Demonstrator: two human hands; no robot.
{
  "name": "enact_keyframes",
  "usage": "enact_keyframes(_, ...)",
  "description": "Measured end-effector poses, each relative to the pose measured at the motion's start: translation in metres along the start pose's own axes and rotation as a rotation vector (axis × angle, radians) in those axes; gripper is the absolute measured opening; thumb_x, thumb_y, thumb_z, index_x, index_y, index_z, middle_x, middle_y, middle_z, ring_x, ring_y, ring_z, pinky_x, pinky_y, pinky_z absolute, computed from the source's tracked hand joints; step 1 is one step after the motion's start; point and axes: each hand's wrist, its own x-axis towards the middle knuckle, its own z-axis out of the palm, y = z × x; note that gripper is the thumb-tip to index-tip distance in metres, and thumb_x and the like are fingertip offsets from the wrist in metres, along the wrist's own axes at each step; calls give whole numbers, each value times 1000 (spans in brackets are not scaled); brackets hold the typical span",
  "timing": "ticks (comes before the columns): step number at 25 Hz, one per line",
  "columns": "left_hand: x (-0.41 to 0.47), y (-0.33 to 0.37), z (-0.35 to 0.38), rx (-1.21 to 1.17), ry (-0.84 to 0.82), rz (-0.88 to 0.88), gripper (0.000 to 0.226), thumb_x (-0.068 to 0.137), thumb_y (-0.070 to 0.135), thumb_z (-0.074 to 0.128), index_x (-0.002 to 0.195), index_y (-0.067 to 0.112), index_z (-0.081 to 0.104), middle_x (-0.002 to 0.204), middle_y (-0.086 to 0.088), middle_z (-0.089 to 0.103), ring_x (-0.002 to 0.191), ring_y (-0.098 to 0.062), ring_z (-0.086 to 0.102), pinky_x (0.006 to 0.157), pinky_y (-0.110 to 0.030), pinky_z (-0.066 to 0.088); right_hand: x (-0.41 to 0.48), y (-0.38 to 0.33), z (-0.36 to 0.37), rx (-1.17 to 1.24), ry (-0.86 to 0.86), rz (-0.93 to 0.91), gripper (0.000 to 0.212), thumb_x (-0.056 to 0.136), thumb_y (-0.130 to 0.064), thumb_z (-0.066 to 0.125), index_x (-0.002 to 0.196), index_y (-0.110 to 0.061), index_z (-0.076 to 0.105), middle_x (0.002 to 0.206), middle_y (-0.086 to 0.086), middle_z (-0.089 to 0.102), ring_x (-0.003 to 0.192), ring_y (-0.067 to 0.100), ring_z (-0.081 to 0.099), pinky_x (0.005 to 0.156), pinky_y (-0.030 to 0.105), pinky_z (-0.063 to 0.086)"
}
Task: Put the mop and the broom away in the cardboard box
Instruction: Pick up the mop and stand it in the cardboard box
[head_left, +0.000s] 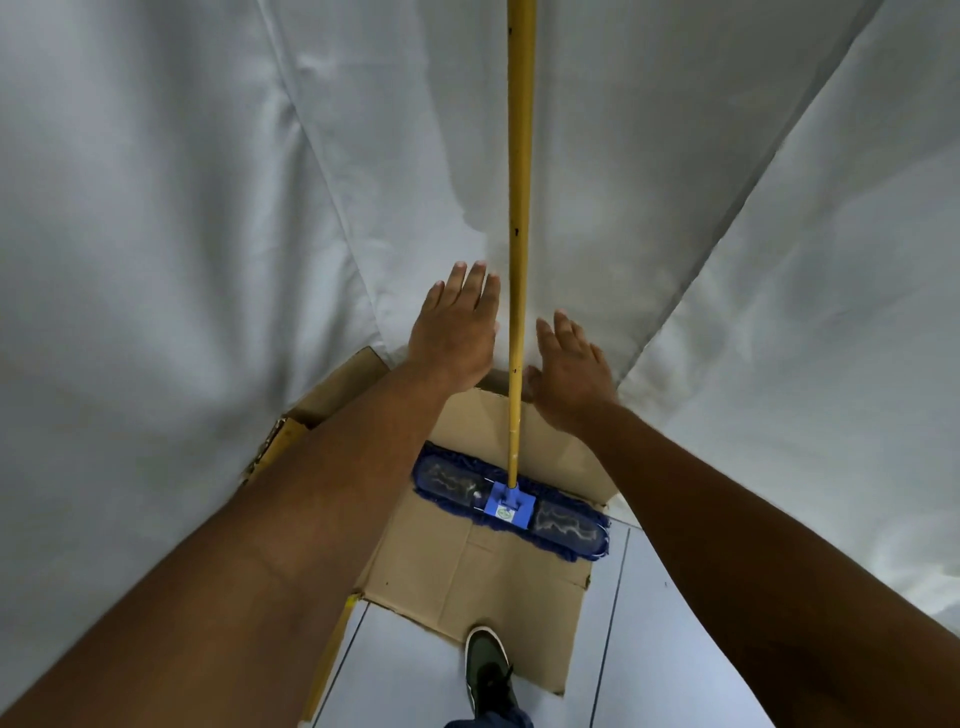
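A mop with a long yellow handle (518, 218) stands upright, its flat blue head (511, 500) resting on the flattened brown cardboard box (483, 571) on the floor. My left hand (454, 332) is open, fingers spread, just left of the handle and not touching it. My right hand (569, 371) is open too, just right of the handle, thumb close to it. The handle leans back against white cloth. A second yellow stick (275, 444) peeks out at the box's left edge under my left forearm; whether it is the broom is unclear.
White cloth sheets (182, 208) hang on all sides, forming a narrow corner. Pale floor tiles (613, 649) lie to the right of the cardboard. My dark green shoe (488, 670) stands on the box's near flap.
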Motion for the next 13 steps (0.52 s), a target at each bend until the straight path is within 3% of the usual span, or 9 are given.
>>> enact_keyframes(6, -23, -7, -44, 74, 219, -61, 68, 99, 41, 29, 150, 6, 0, 161, -15, 3, 148, -31, 0, 117, -41, 2, -18, -1, -44, -215, 226, -48, 67, 98, -42, 32, 150, -10, 5, 160, 13, 2, 145, 29, -3, 114, 45, -1)
enact_keyframes(13, -44, 27, -152, 128, 480, -34, 67, 100, 41, 24, 150, 4, 1, 161, -16, 5, 148, -32, 2, 119, -42, 5, -52, 5, -169, -328, 495, -23, 67, 98, -44, 24, 149, -9, 0, 160, 13, -2, 145, 28, -9, 115, 43, -5)
